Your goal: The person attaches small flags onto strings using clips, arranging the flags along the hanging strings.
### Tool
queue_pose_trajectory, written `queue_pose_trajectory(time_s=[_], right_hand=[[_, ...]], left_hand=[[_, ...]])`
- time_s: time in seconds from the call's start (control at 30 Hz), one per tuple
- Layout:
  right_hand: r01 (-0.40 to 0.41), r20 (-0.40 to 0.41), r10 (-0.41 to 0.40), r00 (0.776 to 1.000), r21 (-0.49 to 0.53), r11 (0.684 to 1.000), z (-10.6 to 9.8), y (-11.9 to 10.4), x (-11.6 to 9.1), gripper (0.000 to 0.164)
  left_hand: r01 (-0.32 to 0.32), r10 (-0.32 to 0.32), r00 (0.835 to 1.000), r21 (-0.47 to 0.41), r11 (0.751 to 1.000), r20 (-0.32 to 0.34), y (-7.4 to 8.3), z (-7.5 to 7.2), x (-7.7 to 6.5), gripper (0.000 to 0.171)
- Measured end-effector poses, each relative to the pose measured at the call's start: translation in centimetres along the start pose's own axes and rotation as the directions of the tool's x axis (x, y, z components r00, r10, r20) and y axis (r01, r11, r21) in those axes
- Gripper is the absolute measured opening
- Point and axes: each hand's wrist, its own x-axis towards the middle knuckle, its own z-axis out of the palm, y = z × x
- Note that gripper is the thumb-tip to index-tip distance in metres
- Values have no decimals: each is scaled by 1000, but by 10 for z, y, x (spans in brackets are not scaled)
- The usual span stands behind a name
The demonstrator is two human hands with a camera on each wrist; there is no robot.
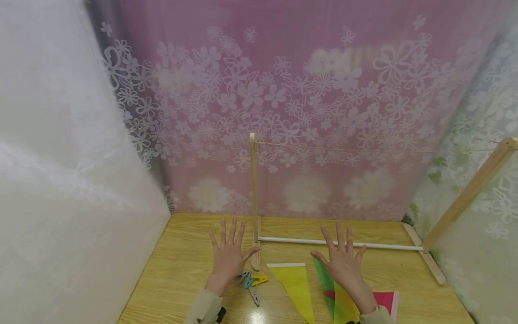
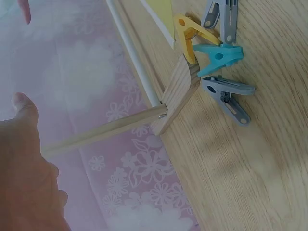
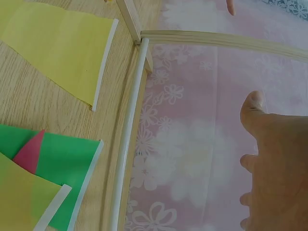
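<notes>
Holding my left hand (image 1: 228, 261) and right hand (image 1: 343, 265) spread with fingers apart, I grip nothing. My landmark is the straight white round rod (image 1: 291, 240) joining the feet of a pale wooden frame. In the head view my right fingers overlap its middle, and my left hand hovers beyond its left end, by the slim wooden left post (image 1: 254, 189). My thumb lines up with that post; whether they touch I cannot tell. A careless sideways sweep there could jolt the frame and shake the thin tan string (image 1: 340, 149) stretched high above the rod.

On my side of the rod lies a yellow triangular pennant with a white edge (image 1: 295, 283), flat and by itself. Right of it, also on my side, a second yellow triangular pennant (image 3: 29, 192) covers part of a red triangular pennant (image 1: 384, 300) and a green triangular pennant (image 3: 67, 159). Because they overlap, pinching one could drag its neighbours along or crease them.

Near the rod's left end, the yellow plastic clip (image 2: 187, 48), teal plastic clip (image 2: 228, 57) and two grey plastic clips (image 2: 236, 86) crowd together, so a hasty grab might scatter the rest.
</notes>
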Motion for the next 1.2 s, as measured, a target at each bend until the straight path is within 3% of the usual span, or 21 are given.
queue_pose_trajectory(time_s=[0.23,0.47,0.57,0.7,0.83,0.9,1.0,1.2], right_hand=[[53,-151,-62,987,-60,997,1,12,5,73],[136,-280,-139,950,-33,990,-29,13,10,43],[171,-376,-182,909,-64,983,-40,16,11,31],[199,-495,-228,838,-112,974,-55,25,13,17],[193,-543,-230,808,-125,973,-74,36,16,14],[191,-567,-236,789,-138,972,-85,43,18,17],[185,-591,-231,773,-139,973,-104,54,20,21],[114,-616,-165,770,-122,986,-143,78,19,19]], left_hand=[[-46,40,995,-61,997,-89,-2,-2,7,81],[-104,77,973,-114,988,-217,-2,-14,21,53],[-131,96,959,-118,984,-268,-2,-21,26,40],[-183,132,930,-120,976,-344,0,-31,35,25],[-253,186,872,-93,963,-453,1,-41,47,17],[-275,202,852,-85,958,-484,2,-46,53,15],[-293,213,836,-82,953,-505,5,-53,61,15],[-302,223,816,-64,951,-533,8,-63,75,16]])
